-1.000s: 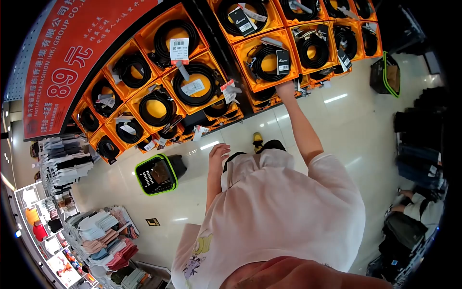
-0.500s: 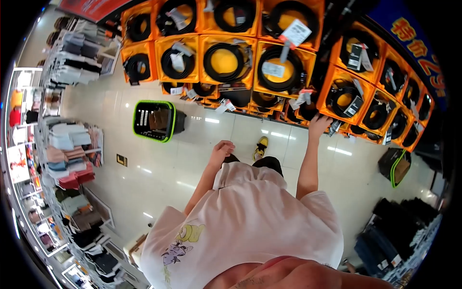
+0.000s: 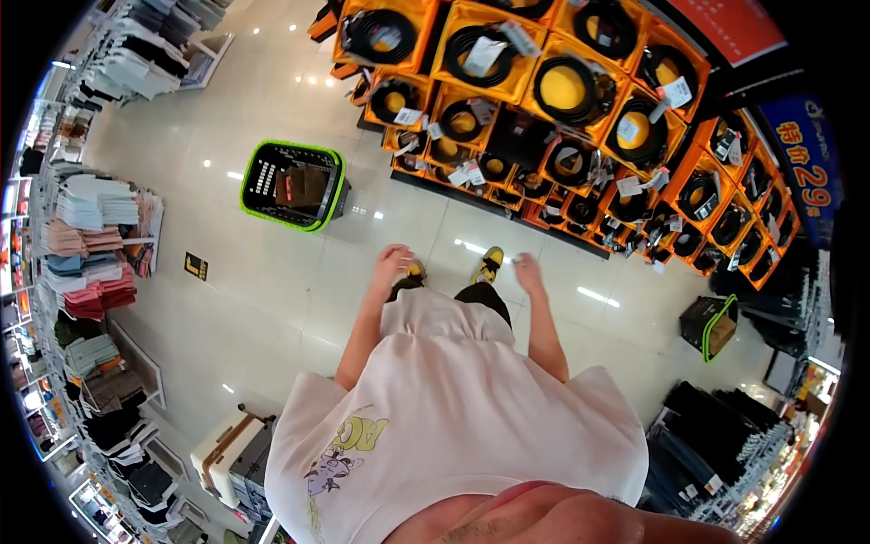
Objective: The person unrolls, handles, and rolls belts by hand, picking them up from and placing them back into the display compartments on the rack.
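Observation:
My left hand (image 3: 391, 261) hangs in front of my waist with loosely curled fingers; whether anything is in it cannot be made out. My right hand (image 3: 528, 272) is at the other side of my waist, smeared by motion, apart from the display. Ahead stands a display of orange boxes (image 3: 562, 89) holding coiled black belts with white tags. Nearest to my left hand is a black basket (image 3: 292, 187) with a green rim, standing on the floor with brown items inside. My yellow shoes (image 3: 488, 265) show between my hands.
Folded clothes (image 3: 95, 231) lie on shelving at the left. A second green-rimmed basket (image 3: 709, 327) stands at the right, near hanging dark clothes (image 3: 693, 444). A cream suitcase (image 3: 220, 458) is at the lower left. A blue sign (image 3: 799, 159) tops the display.
My right hand has come away from the belt boxes, back toward my waist. The view has turned, so the display now sits farther right and the near basket shows more fully.

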`<action>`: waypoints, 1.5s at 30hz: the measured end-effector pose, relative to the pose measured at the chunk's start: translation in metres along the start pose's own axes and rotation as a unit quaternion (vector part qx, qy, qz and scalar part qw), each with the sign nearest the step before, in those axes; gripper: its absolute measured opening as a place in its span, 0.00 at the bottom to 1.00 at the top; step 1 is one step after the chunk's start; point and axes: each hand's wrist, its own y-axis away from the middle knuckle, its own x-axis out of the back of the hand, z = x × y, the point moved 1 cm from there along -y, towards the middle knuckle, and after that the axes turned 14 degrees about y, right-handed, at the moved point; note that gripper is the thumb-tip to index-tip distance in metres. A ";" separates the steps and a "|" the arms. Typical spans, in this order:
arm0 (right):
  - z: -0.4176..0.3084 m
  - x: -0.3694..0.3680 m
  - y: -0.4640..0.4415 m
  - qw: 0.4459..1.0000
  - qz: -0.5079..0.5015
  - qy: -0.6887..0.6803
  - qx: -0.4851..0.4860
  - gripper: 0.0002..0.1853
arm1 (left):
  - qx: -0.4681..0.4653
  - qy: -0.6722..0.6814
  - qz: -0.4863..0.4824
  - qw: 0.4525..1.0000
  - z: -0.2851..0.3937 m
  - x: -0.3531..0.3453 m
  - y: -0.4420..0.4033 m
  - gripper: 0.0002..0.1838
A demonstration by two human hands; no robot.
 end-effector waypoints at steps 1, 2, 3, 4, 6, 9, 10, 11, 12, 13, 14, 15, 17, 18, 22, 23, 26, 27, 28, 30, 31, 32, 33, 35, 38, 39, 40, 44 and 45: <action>-0.033 -0.010 0.022 0.989 -0.137 -0.047 0.014 0.26 | -0.003 -0.007 0.026 1.000 -0.007 0.031 -0.004 0.16; -0.038 -0.048 0.032 0.982 -0.182 -0.036 0.046 0.25 | 0.011 -0.005 0.061 0.998 -0.018 0.063 -0.007 0.17; -0.079 -0.039 0.062 0.978 -0.199 0.006 0.059 0.24 | 0.025 -0.003 0.095 0.995 -0.031 0.097 -0.009 0.17; -0.089 -0.062 0.078 0.980 -0.191 -0.004 0.063 0.23 | 0.045 0.007 0.129 0.991 -0.044 0.130 -0.009 0.17; -0.121 -0.077 0.107 0.973 -0.196 0.041 0.116 0.22 | 0.095 0.007 0.193 0.977 -0.079 0.191 0.002 0.17; -0.139 -0.091 0.120 0.965 -0.206 -0.020 0.160 0.18 | 0.132 -0.004 0.234 0.963 -0.158 0.278 0.027 0.17; -0.140 -0.089 0.120 0.969 -0.199 -0.040 0.139 0.17 | 0.151 -0.009 0.245 0.958 -0.177 0.296 0.039 0.17; -0.139 -0.086 0.117 0.973 -0.191 -0.058 0.119 0.17 | 0.167 -0.014 0.255 0.952 -0.188 0.306 0.050 0.17; -0.137 -0.082 0.114 0.978 -0.175 -0.073 0.092 0.16 | 0.181 -0.017 0.260 0.948 -0.197 0.311 0.059 0.16; -0.124 -0.091 0.104 0.983 -0.156 -0.064 0.074 0.14 | 0.188 -0.019 0.264 0.946 -0.201 0.312 0.066 0.16; -0.111 -0.098 0.095 0.985 -0.145 -0.065 0.063 0.13 | 0.189 -0.021 0.266 0.945 -0.204 0.312 0.069 0.16; -0.096 -0.107 0.085 0.987 -0.134 -0.068 0.054 0.13 | 0.181 -0.024 0.263 0.947 -0.204 0.309 0.067 0.16; -0.088 -0.110 0.069 0.967 -0.221 -0.116 -0.052 0.12 | 0.153 -0.037 0.253 0.955 -0.200 0.306 0.056 0.16; -0.077 -0.122 0.059 0.967 -0.225 -0.108 -0.052 0.12 | 0.131 -0.050 0.243 0.960 -0.193 0.302 0.047 0.16; -0.066 -0.133 0.014 0.942 -0.319 0.098 -0.031 0.15 | 0.011 -0.222 0.140 0.965 -0.166 0.314 0.013 0.17; -0.073 -0.135 -0.005 0.935 -0.329 0.131 -0.031 0.16 | -0.038 -0.323 0.103 0.940 -0.170 0.330 0.006 0.17; -0.119 -0.140 -0.058 0.949 -0.299 0.076 -0.066 0.19 | 0.124 -0.133 0.179 0.967 -0.111 0.324 0.005 0.16; -0.143 -0.140 -0.081 0.960 -0.269 0.072 -0.028 0.19 | 0.149 -0.155 0.177 0.960 -0.105 0.336 -0.001 0.16; -0.164 -0.145 -0.101 0.968 -0.241 0.067 0.007 0.19 | 0.183 -0.169 0.184 0.951 -0.082 0.330 -0.002 0.17; -0.213 -0.149 -0.131 0.985 -0.163 -0.062 0.000 0.17 | 0.229 -0.196 0.194 0.933 -0.055 0.336 -0.012 0.19; -0.248 -0.140 -0.144 0.982 -0.173 -0.069 0.021 0.17 | 0.245 -0.206 0.215 0.922 -0.037 0.332 -0.020 0.19; -0.286 -0.120 -0.153 0.979 -0.184 -0.076 0.042 0.18 | 0.244 -0.209 0.221 0.921 -0.020 0.326 -0.030 0.19; -0.321 -0.105 -0.157 0.979 -0.159 -0.109 0.062 0.18 | 0.244 -0.214 0.229 0.918 -0.003 0.323 -0.037 0.18; -0.387 -0.068 -0.156 0.967 -0.150 -0.173 0.108 0.19 | 0.212 -0.214 0.204 0.931 0.029 0.316 -0.058 0.17; -0.468 -0.004 -0.133 0.923 -0.179 -0.288 0.179 0.17 | 0.155 -0.228 0.170 0.946 0.079 0.295 -0.089 0.16; -0.487 0.016 -0.121 0.902 -0.176 -0.343 0.196 0.17 | 0.135 -0.235 0.159 0.949 0.095 0.286 -0.097 0.16; -0.501 0.034 -0.112 0.904 -0.115 -0.355 0.208 0.11 | 0.118 -0.242 0.144 0.952 0.111 0.276 -0.102 0.15; -0.511 0.058 -0.140 0.949 0.221 -0.191 0.120 0.14 | 0.090 -0.270 0.099 0.953 0.145 0.247 -0.114 0.15; -0.506 0.059 -0.158 0.957 0.186 -0.174 0.140 0.16 | 0.098 -0.272 0.096 0.953 0.146 0.244 -0.116 0.16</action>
